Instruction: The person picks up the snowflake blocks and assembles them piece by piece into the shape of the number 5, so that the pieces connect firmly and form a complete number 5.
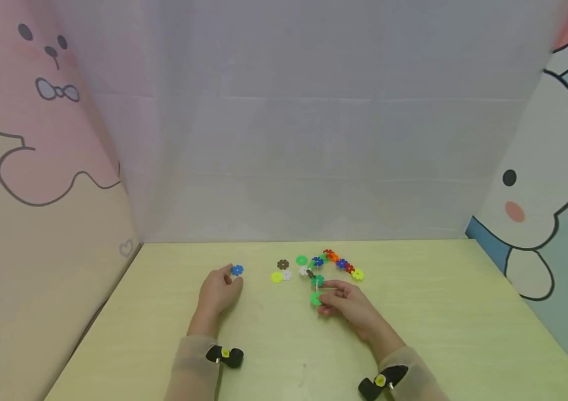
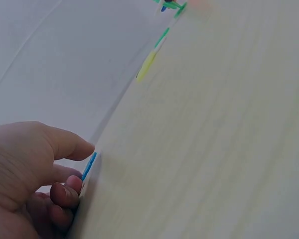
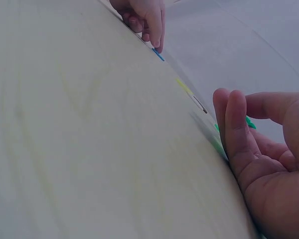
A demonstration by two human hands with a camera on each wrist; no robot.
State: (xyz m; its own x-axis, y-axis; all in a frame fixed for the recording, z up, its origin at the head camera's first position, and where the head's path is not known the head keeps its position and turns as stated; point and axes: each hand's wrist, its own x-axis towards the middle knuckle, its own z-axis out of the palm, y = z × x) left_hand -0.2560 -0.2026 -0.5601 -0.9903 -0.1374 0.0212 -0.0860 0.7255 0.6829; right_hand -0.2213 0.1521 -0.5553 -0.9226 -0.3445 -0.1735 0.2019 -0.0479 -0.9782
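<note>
My right hand [image 1: 351,303] pinches the bright green snowflake disc [image 1: 316,298] at the near end of a joined chain. A white disc seen edge-on [image 1: 317,285] links it to a darker green disc [image 1: 318,279]. From there the chain runs back through brown, white, blue, green, red and orange discs [image 1: 334,257] to a yellow disc [image 1: 358,274]. To the left, my left hand [image 1: 219,289] has its thumb and index finger at the edges of a loose blue snowflake disc [image 2: 89,166] on the table. In the right wrist view, the fingers hide most of the held green disc.
Between the hands lie loose snowflake discs: brown [image 1: 283,264], yellow [image 1: 276,277], white [image 1: 287,275] and green [image 1: 301,260]. The pale wooden table [image 1: 274,345] ends at a hanging whitish curtain [image 1: 304,167]. Cartoon-printed panels flank both sides.
</note>
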